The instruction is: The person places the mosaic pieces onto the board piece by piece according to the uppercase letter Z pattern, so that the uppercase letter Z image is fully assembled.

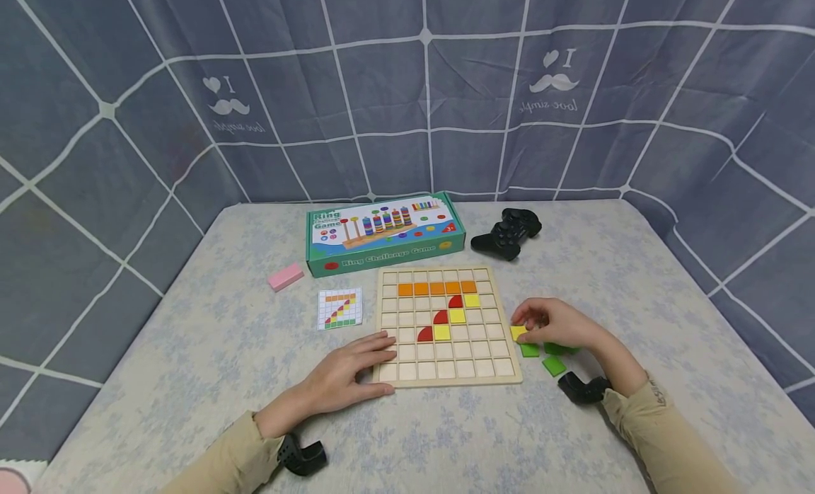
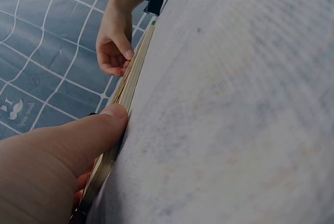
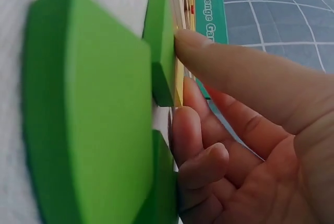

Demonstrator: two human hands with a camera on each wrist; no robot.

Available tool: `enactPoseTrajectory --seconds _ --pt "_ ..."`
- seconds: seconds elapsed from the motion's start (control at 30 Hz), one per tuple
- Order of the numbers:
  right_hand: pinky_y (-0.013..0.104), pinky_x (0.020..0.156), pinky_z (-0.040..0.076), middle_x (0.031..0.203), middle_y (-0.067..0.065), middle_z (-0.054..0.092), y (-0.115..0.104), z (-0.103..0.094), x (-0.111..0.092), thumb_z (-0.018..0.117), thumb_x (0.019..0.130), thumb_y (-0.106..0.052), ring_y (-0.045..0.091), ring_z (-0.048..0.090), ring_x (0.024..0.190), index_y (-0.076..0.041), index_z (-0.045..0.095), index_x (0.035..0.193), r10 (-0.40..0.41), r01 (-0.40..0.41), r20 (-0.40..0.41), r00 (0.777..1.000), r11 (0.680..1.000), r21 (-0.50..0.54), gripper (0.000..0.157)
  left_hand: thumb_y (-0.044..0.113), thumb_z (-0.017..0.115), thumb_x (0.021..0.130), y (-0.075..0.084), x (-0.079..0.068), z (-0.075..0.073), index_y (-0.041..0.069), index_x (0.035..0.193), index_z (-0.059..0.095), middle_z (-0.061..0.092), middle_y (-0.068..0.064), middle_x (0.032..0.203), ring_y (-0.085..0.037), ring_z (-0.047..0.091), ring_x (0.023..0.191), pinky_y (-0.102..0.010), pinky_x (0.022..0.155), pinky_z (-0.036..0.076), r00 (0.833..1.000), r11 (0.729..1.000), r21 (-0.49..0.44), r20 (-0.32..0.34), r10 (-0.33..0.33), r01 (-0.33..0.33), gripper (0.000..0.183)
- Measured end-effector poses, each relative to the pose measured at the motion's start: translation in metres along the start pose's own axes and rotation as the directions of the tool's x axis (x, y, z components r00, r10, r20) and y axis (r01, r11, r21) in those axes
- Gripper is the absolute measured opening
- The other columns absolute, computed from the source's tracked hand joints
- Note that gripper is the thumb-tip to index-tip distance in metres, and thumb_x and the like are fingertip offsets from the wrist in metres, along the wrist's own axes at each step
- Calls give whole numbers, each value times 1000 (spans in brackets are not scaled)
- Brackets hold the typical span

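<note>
A wooden grid board [image 1: 417, 372] lies in the middle of the table. It bears a row of several orange square tiles [image 1: 436, 289], with three red quarter-round tiles [image 1: 424, 334] and three yellow square tiles [image 1: 457, 316] stepping diagonally below. My left hand [image 1: 350, 374] rests at the board's left edge, fingers over the rim and thumb [image 2: 107, 125] along the near side. Right of the board, my right hand [image 1: 560, 323] pinches a yellow square tile [image 1: 518, 332] between thumb and fingers. Green tiles [image 3: 104, 104] lie close around that hand, one of them [image 1: 530, 350] just below the yellow tile.
Left of the board lie a printed pattern card [image 1: 339, 308] and a pink block [image 1: 285, 277]. Behind it stand a green game box [image 1: 385, 232] and a black game controller [image 1: 508, 233]. A blue checked curtain [image 1: 382, 90] closes off the table's back and sides.
</note>
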State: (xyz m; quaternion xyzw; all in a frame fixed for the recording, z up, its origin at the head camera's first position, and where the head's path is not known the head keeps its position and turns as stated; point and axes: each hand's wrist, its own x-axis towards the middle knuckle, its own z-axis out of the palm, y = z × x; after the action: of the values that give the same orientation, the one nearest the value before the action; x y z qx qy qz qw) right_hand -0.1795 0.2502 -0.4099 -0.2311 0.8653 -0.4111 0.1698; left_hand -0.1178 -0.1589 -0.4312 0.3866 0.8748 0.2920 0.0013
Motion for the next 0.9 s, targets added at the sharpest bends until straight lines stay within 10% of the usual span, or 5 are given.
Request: enactPoseTrajectory --seconds 0.6,0.9 --pt "23 50 35 63 -1 51 -49 25 24 80 74 -16 12 44 57 -7 63 79 -21 22 -19 1000 998 65 20 45 67 84 -1 0 -1 8 130 58 46 -4 141 -22 37 133 -41 104 37 1000 1000 -3 -8 4 -4 60" --pt "25 62 50 75 -2 64 -81 62 52 73 83 -13 12 59 66 -8 66 84 -106 98 84 991 991 95 8 46 67 84 0 0 0 9 130 58 46 -3 141 -20 37 133 -40 104 37 1000 1000 2 -6 -2 2 59"
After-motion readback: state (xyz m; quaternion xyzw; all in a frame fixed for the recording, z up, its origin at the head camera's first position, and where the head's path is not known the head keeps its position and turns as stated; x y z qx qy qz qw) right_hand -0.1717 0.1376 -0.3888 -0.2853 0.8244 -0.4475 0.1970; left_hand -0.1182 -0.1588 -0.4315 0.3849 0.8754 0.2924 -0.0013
